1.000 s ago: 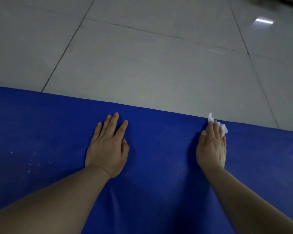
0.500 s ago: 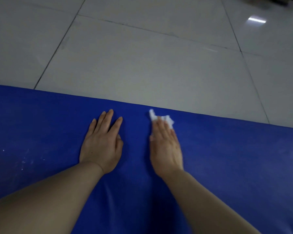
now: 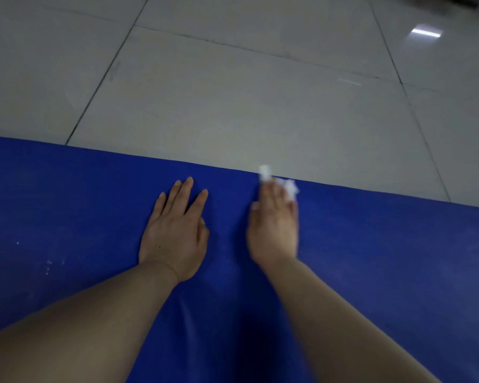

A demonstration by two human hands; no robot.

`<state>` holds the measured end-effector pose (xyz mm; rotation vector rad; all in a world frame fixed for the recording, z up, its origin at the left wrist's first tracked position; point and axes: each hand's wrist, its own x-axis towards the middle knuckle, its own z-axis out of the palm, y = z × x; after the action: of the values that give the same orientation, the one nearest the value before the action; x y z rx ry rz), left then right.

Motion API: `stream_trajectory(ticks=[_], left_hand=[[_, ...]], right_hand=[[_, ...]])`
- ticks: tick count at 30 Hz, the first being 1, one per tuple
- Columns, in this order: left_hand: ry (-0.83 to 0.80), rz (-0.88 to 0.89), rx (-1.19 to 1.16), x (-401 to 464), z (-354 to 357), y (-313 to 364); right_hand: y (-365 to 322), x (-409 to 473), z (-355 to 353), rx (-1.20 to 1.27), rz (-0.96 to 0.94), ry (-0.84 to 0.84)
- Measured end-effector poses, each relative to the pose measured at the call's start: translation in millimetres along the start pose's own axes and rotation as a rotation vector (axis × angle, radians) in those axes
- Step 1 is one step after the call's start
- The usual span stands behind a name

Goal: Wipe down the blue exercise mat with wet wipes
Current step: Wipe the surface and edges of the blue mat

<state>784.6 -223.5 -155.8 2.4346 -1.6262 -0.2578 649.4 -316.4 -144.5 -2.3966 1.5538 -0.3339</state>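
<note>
Two hands are resting on our blue mat (image 3: 385, 258), which is lying lengthwise left to right on the tiled floor (image 3: 246, 100). Our left hand (image 3: 174, 230) is lying flat, fingers straight; our right hand (image 3: 274, 228) is pressing a white wipe (image 3: 289, 186) near the mat's far edge with straight fingers.

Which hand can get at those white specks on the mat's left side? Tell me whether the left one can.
Probably yes. The left hand lies flat on the blue mat, and only bare mat lies between it and the white specks on its left. The right hand presses the wet wipe farther away.
</note>
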Motion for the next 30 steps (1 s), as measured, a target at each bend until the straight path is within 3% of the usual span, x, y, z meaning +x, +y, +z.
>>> stream_trajectory(ticks=[3, 6, 12, 16, 19, 23, 30], left_hand=[[-0.009, 0.002, 0.009, 0.7, 0.0, -0.2], [-0.002, 0.007, 0.010, 0.9, 1.1, -1.4], [0.032, 0.018, -0.053, -0.8, 1.3, -2.6], [0.033, 0.020, -0.051, -0.4, 1.7, -1.9], [0.038, 0.025, -0.063, -0.4, 1.2, -1.8], [0.046, 0.033, -0.073, -0.7, 2.2, -2.6], [0.056, 0.058, -0.144, -16.1, -10.1, 2.7]], right_hand=[[-38.2, -6.9, 17.6, 0.055, -0.242, -0.167], [-26.1, -12.4, 13.8, 0.072, -0.265, -0.189], [74.1, -31.5, -23.1, 0.038, 0.209, 0.071], [95.5, -46.9, -31.2, -0.002, 0.473, 0.102], [48.0, -55.0, -17.4, -0.050, 0.288, 0.117], [-20.2, -75.9, 13.3, 0.020, -0.054, -0.038], [-23.6, -78.9, 20.7, 0.010, -0.092, -0.143]])
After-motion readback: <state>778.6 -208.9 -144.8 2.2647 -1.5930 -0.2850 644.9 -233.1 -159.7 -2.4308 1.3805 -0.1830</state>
